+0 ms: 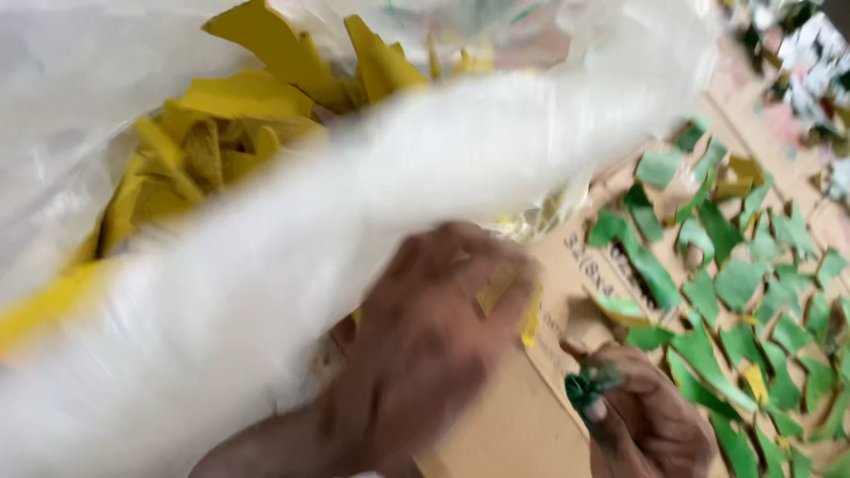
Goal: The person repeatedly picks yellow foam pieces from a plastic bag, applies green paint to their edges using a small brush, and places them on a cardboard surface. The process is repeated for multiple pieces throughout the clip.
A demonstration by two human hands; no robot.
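A big clear plastic bag [292,257] fills the left and middle of the view, blurred by motion, with many yellow scraps [221,133] inside it. My left hand [425,345] sits at the bag's lower edge, fingers curled around a few yellow scraps [509,296] against the plastic. Lower right, my right hand [642,416] rests on the brown cardboard [513,425] with its fingers closed on a small dark green crumpled piece [586,388].
Many green scraps [735,292] lie scattered over the cardboard on the right. White and mixed shreds [801,53] are piled at the top right corner. Bare cardboard shows between my two hands.
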